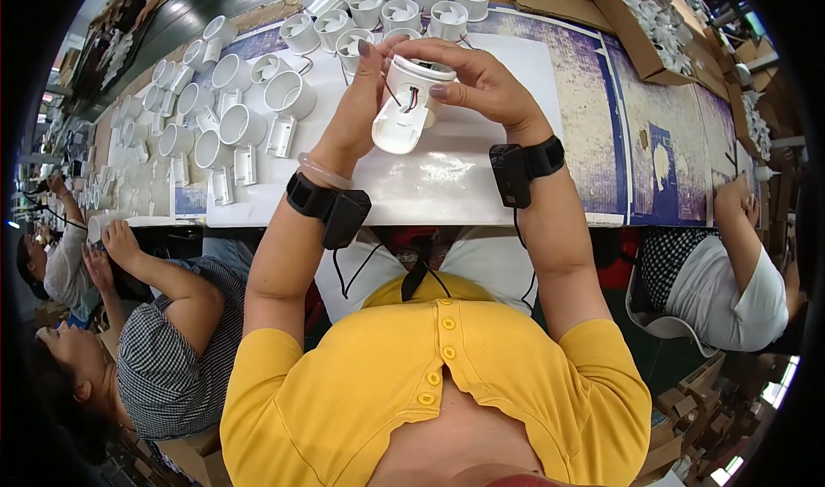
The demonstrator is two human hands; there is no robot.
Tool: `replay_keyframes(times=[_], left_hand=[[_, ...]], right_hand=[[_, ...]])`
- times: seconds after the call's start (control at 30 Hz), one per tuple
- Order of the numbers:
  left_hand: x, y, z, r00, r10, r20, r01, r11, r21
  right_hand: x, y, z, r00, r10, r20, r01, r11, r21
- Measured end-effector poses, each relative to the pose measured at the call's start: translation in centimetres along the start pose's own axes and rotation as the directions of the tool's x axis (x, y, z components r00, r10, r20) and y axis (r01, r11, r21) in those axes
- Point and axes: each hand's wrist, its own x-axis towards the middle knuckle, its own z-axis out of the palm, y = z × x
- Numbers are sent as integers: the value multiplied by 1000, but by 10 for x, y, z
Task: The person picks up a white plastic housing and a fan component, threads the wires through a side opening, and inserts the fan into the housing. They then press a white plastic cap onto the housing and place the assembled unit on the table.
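Workbench (593, 126): white mat, rows of white fan housings (258, 109) staged within reach. Raised above it, one white fan housing with wires (406, 102), left hand (357, 100) and right hand (481, 83) both clamped on it, open end up, apparently for access.

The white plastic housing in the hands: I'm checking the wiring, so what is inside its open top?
Thin red and dark wires show at the open top of the white housing, held by left hand and right hand. Deeper inside is hidden by its wall.

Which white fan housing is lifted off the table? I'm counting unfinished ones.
The white housing with red and black wires, held between the left hand and right hand; the others rest on the table.
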Motion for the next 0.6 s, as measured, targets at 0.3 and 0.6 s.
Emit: replay_keyframes(times=[0.3, 0.6], left_hand=[[-2, -17, 5, 980, -132, 152, 148, 984, -99], [-1, -19, 4, 989, -122, 86, 129, 988, -81]], right_hand=[[1, 6, 0, 974, 221, -37, -215, 967, 136], [5, 16, 14, 978, 138, -159, -130, 990, 62]])
